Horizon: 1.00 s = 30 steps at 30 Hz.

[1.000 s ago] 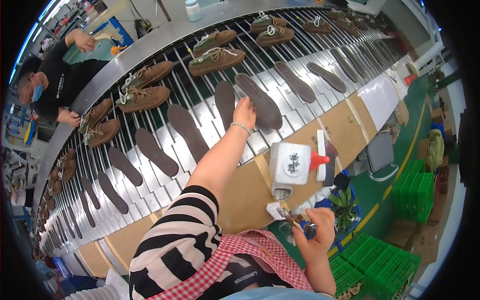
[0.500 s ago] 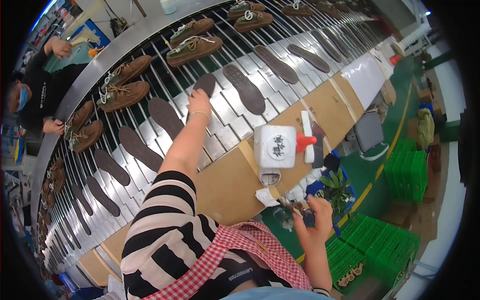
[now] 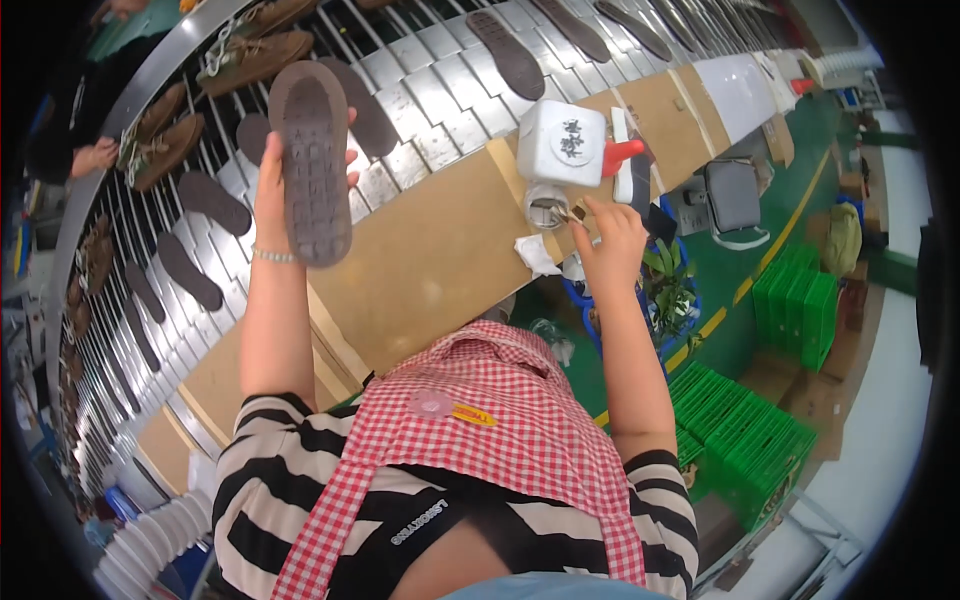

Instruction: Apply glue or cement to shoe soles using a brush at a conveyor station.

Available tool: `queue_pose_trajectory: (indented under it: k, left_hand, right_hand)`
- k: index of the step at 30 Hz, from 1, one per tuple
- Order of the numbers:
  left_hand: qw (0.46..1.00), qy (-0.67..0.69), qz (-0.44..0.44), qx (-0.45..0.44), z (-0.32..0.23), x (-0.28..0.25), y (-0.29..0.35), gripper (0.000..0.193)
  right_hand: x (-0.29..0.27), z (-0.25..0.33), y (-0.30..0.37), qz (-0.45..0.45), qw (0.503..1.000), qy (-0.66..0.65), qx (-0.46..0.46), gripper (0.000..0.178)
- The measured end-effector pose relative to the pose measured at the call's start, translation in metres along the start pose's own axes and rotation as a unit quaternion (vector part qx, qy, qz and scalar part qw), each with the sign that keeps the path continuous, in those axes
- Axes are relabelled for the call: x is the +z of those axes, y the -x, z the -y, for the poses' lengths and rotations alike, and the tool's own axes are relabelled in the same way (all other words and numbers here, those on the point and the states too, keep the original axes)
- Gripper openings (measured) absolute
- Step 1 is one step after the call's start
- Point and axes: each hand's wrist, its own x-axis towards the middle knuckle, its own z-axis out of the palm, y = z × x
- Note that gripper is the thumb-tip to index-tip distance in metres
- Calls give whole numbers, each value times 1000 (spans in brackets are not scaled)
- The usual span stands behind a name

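My left hand [image 3: 268,205] grips a dark brown shoe sole [image 3: 318,170], held upright above the conveyor with its recessed, patterned face toward me. The thumb lies along one edge and fingertips show at the other. My right hand [image 3: 615,245] pinches a small brush [image 3: 574,213] at the mouth of a whitish cup [image 3: 546,207]; the bristle end is hard to make out. Beside the cup, a white plastic jug [image 3: 560,145] with a red spout [image 3: 622,156] lies on the cardboard-covered bench [image 3: 420,270]. A crumpled white tissue [image 3: 537,256] is below the cup.
More soles [image 3: 505,55] and brown shoes [image 3: 160,150] line the metal slatted conveyor [image 3: 420,100]. Across it, another person's hand [image 3: 95,157] is near a shoe. Green crates [image 3: 745,420], a grey chair [image 3: 740,195] and a plant [image 3: 665,275] stand at the right.
My left hand has lifted a sole off the conveyor and brought it back toward me, upright. My right hand has moved forward with the brush to the cup.
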Motion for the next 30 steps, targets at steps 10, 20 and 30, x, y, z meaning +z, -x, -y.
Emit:
queue_pose_trajectory:
  k: [10, 20, 30]
  left_hand:
    - [971, 164, -175, 9, 55, 51, 131, 65]
    - [934, 312, -174, -27, 106, 64, 136, 56]
    - [947, 297, -73, -102, 130, 117, 102, 57]
  right_hand:
    - [49, -7, 7, 36, 996, 45, -68, 42]
    - [26, -32, 22, 113, 993, -40, 21, 36]
    - [-134, 88, -3, 31, 911, -408, -46, 47]
